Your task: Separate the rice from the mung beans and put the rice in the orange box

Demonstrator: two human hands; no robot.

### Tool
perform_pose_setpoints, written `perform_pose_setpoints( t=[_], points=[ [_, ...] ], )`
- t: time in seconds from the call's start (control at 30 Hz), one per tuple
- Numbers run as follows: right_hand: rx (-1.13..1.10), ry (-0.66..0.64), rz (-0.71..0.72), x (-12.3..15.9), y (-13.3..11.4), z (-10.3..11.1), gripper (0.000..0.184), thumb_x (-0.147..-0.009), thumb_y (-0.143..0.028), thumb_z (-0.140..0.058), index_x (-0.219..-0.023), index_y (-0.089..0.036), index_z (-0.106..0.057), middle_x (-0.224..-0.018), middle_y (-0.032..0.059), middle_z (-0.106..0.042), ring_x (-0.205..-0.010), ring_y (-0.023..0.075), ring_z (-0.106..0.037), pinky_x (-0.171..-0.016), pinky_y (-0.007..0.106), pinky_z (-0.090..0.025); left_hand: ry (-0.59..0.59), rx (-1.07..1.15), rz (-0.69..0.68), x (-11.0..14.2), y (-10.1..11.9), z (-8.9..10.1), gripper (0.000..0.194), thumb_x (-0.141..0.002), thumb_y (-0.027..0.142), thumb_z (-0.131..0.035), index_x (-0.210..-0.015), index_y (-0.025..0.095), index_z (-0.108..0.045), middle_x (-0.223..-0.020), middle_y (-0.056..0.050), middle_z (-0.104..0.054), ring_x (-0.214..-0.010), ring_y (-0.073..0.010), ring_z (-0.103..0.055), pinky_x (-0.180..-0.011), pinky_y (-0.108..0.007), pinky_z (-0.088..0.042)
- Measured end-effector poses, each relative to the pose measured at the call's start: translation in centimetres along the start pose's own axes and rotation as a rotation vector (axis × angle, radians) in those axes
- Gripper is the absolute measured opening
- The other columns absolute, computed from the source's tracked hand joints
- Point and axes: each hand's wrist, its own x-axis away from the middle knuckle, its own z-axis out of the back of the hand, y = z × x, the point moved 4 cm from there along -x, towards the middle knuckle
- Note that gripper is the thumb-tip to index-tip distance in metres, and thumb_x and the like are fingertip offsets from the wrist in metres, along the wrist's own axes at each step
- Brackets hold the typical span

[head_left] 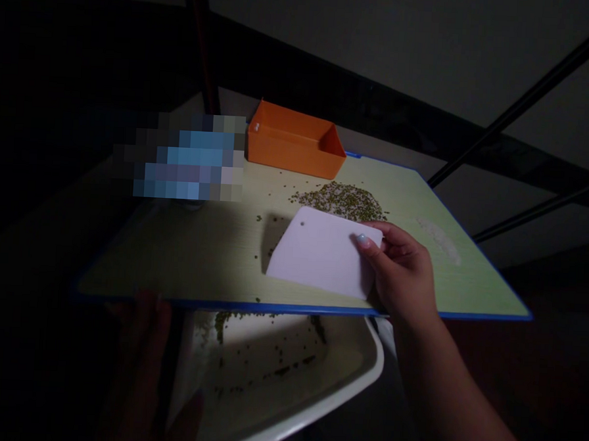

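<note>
My right hand (403, 272) pinches the right end of a white plastic scraper (322, 251), thumb on top. The scraper is a flat plate with a small hole, tilted over the pale green tabletop (213, 256). Just beyond it lies a spread of small green beans (347, 200). My left hand (142, 351) is in deep shadow at the lower left. Its fingers rise to the table's front edge outside a white basin (370, 363), and its thumb laps over the basin's left side. Scattered beans lie inside the basin, partly hidden under the table edge.
An orange open box (291, 148) stands at the table's back edge. A blurred-out blue patch (194, 156) covers something at the back left. A whitish streak (439, 241) marks the right side of the table, which has a blue rim (294, 309).
</note>
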Motion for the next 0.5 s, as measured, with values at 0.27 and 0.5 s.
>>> perform_pose_setpoints(
  t=[0.27,0.5],
  points=[
    [0.04,-0.093,-0.003,0.1,-0.4,-1.7,0.018,-0.074,-0.028,-0.077,-0.09,-0.022,-0.073,-0.082,0.0004,-0.074,-0.068,0.0123,-0.063,-0.06,0.025,-0.051,0.028,-0.019,-0.057,0.0,-1.5,0.0,0.072,-0.085,0.036,-0.049,-0.149,0.042,-0.016,-0.162,0.007,-0.014,-0.149,-0.0248,-0.012,-0.123,-0.049,-0.012],
    [0.049,-0.214,-0.044,0.1,-0.3,-2.2,0.021,-0.077,-0.029,-0.075,-0.097,-0.023,-0.074,-0.088,0.0014,-0.074,-0.069,0.0112,-0.061,-0.059,0.025,-0.048,0.034,0.023,0.018,0.0,-1.0,-0.1,0.068,-0.087,0.037,-0.046,-0.147,0.048,-0.015,-0.162,0.009,-0.013,-0.149,-0.0283,-0.013,-0.122,-0.058,-0.014]
  ],
)
